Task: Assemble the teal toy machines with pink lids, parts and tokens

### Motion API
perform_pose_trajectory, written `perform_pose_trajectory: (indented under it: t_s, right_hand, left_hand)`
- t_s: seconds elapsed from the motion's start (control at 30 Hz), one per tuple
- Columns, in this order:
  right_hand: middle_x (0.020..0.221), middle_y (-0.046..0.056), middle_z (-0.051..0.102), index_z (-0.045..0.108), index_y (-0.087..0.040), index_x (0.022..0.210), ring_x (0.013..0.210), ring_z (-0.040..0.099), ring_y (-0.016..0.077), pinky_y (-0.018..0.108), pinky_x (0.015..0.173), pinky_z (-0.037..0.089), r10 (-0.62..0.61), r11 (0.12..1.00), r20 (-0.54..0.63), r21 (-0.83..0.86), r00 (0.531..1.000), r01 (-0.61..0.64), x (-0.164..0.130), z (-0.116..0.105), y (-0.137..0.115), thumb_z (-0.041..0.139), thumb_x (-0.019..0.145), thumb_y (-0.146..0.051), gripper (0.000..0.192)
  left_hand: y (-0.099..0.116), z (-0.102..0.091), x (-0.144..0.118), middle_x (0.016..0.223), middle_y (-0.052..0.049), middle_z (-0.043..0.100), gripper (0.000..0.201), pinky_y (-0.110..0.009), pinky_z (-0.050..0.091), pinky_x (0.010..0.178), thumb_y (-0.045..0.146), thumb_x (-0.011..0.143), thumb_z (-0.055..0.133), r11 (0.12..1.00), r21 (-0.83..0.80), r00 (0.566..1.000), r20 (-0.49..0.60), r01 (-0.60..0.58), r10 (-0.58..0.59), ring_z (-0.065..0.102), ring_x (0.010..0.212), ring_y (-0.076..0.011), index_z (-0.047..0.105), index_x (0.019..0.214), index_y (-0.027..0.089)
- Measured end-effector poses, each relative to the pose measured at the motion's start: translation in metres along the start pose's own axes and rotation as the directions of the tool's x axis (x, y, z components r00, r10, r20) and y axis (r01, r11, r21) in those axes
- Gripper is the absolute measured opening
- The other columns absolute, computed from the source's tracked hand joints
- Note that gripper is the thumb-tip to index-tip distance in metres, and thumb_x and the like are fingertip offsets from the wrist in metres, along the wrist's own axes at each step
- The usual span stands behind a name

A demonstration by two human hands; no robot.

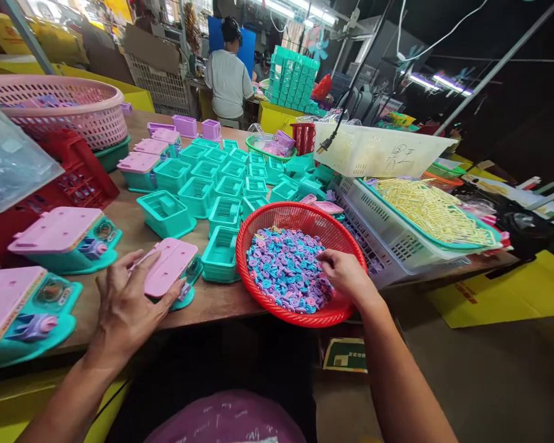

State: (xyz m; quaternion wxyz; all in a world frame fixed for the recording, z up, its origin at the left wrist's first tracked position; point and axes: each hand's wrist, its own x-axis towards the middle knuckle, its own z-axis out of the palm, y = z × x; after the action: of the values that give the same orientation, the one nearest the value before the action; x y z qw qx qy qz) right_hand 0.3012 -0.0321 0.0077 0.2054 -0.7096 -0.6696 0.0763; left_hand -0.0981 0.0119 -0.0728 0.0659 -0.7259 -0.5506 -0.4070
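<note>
My left hand (pixel 128 303) rests with fingers spread on a toy with a pink lid and teal base (pixel 173 266) near the table's front edge. My right hand (pixel 344 275) reaches into a red round basket (pixel 263 224) full of small purple and blue plastic rings (pixel 284 271), fingertips down among them; whether it pinches one is hidden. Two more pink-and-teal assembled toys (pixel 67 237) lie to the left.
Several open teal boxes (pixel 212 184) cover the table's middle. A pink basket (pixel 64 107) and red crate (pixel 80 175) stand left. White crates with a teal tray of yellow parts (pixel 431 212) sit right. A person in a pale shirt (pixel 228 80) works at the back.
</note>
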Motion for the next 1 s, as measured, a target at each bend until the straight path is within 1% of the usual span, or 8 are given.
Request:
perform_pose_trajectory:
  t_s: [0.07,0.13,0.27,0.37,0.43,0.57,0.7,1.0]
  right_hand:
    - [0.089,0.005,0.073,0.072,-0.021,0.098,0.074,0.067,0.0152,0.026,0.069,0.049,-0.013,0.969,-0.15,0.242,0.989,0.049,-0.012,-0.001,-0.034,0.057,0.088,-0.023,0.017]
    - [0.092,0.005,0.073,0.07,-0.023,0.103,0.077,0.067,0.0152,0.026,0.068,0.052,-0.089,0.882,-0.186,0.442,0.979,0.164,-0.025,0.014,-0.079,0.058,0.091,-0.029,0.019]
    - [0.089,0.003,0.072,0.07,-0.021,0.099,0.08,0.067,0.0138,0.025,0.074,0.052,-0.365,0.696,-0.034,0.654,0.931,0.296,-0.04,0.094,-0.161,0.056,0.092,-0.021,0.016]
    - [0.088,0.005,0.071,0.071,-0.019,0.092,0.08,0.066,0.0156,0.026,0.075,0.05,-0.376,0.757,0.077,0.6,0.923,0.259,-0.033,0.161,-0.186,0.056,0.09,-0.016,0.016]
    - [0.088,0.006,0.067,0.072,-0.018,0.088,0.08,0.063,0.0162,0.027,0.075,0.049,-0.34,0.809,0.082,0.533,0.937,0.247,-0.025,0.186,-0.186,0.056,0.089,-0.015,0.016]
    - [0.089,0.007,0.063,0.071,-0.017,0.088,0.081,0.06,0.0161,0.027,0.076,0.047,-0.282,0.79,-0.001,0.568,0.959,0.233,-0.017,0.188,-0.175,0.055,0.09,-0.02,0.016]
    - [0.081,0.005,0.062,0.072,-0.018,0.088,0.075,0.059,0.0149,0.026,0.071,0.046,-0.291,0.748,0.025,0.63,0.956,0.211,-0.022,0.176,-0.173,0.054,0.093,-0.029,0.021]
    - [0.077,0.004,0.061,0.068,-0.019,0.078,0.066,0.056,0.0136,0.024,0.061,0.039,-0.344,0.899,0.125,0.33,0.931,0.288,-0.014,0.182,-0.185,0.058,0.09,-0.022,0.015]
  left_hand:
    - [-0.007,-0.003,0.002,0.129,-0.014,0.053,0.065,-0.052,0.042,0.105,0.053,0.078,0.066,1.0,0.019,1.0,-0.006,0.01,-0.01,0.053,0.12,-0.0366,0.053,0.136,0.026]
    - [-0.013,-0.009,0.004,0.126,-0.014,0.054,0.06,-0.047,0.045,0.104,0.049,0.079,0.067,0.998,0.032,0.998,-0.019,0.052,-0.052,0.055,0.118,-0.0333,0.056,0.132,0.022]
    - [-0.017,-0.018,0.003,0.126,-0.013,0.052,0.053,-0.042,0.044,0.107,0.045,0.082,0.067,0.991,0.039,0.991,-0.035,0.128,-0.127,0.053,0.121,-0.0291,0.058,0.128,0.02]
    - [-0.018,-0.022,-0.003,0.129,-0.012,0.05,0.053,-0.04,0.042,0.109,0.046,0.086,0.062,0.988,-0.016,0.988,-0.006,0.155,-0.155,0.051,0.125,-0.0266,0.055,0.132,0.02]
    - [-0.018,-0.022,-0.008,0.131,-0.012,0.049,0.055,-0.039,0.042,0.109,0.048,0.089,0.059,0.98,-0.064,0.982,0.029,0.187,-0.186,0.049,0.126,-0.0256,0.051,0.135,0.02]
    - [-0.018,-0.02,-0.014,0.132,-0.014,0.048,0.056,-0.039,0.041,0.109,0.049,0.091,0.055,0.973,-0.113,0.98,0.035,0.199,-0.196,0.048,0.128,-0.0257,0.047,0.138,0.019]
    - [-0.019,-0.014,-0.015,0.13,-0.015,0.048,0.056,-0.042,0.041,0.108,0.052,0.091,0.053,0.977,-0.12,0.984,-0.017,0.175,-0.178,0.047,0.128,-0.0279,0.047,0.135,0.018]
    - [-0.025,-0.008,-0.018,0.132,-0.015,0.047,0.057,-0.043,0.041,0.109,0.05,0.091,0.054,0.97,-0.188,0.987,-0.03,0.151,-0.159,0.047,0.128,-0.0281,0.043,0.137,0.019]
